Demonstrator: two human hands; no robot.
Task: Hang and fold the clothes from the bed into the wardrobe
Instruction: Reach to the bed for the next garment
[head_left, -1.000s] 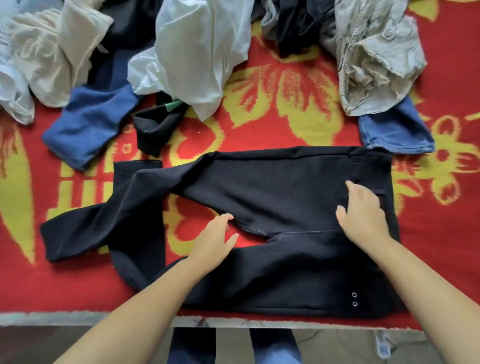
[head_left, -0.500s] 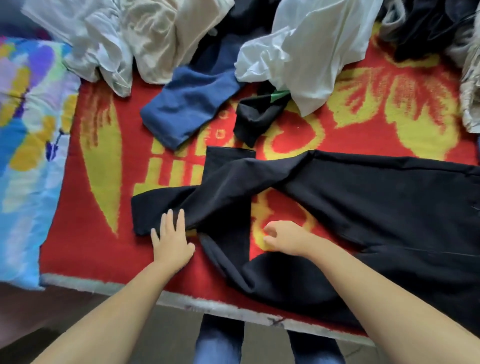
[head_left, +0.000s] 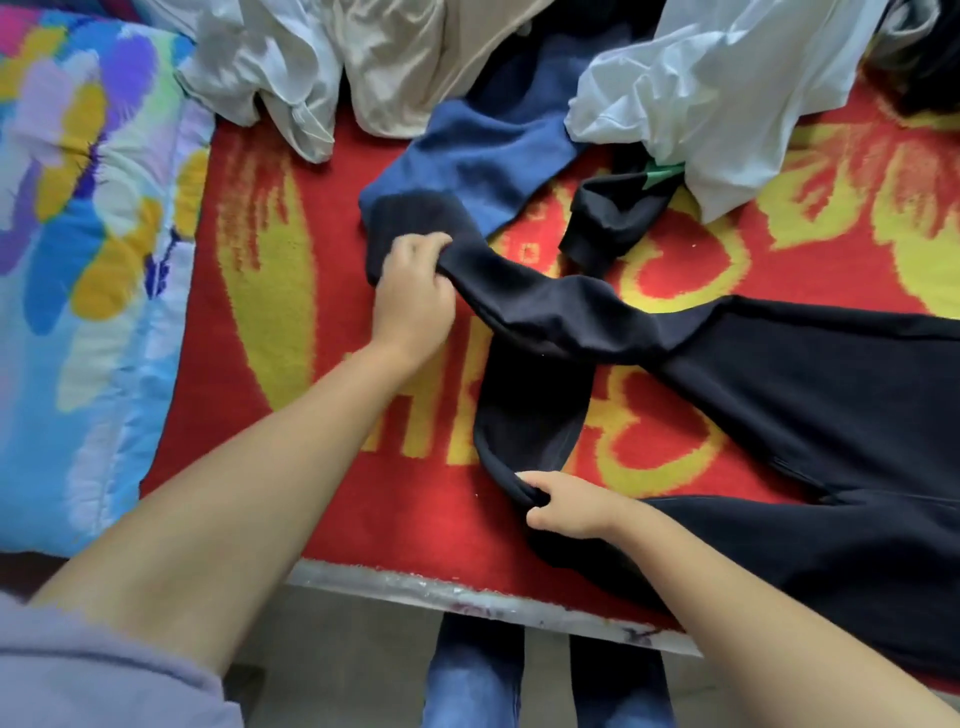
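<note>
Black trousers lie spread across the red and yellow blanket, waist end running off the right edge. My left hand grips the cuff end of the upper leg and holds it raised over the blanket. My right hand pinches the folded edge of the lower leg near the bed's front edge. That lower leg bends back under the upper one.
Loose clothes pile at the back: a blue garment, a white shirt, a beige one, another white one and a small black piece. A colourful quilt lies at the left. The bed's front edge runs below my hands.
My view has swung left. My left hand, earlier flat on the leg's end, now grips the cuff and has lifted it up and back. My right hand has moved down to pinch the lower leg.
</note>
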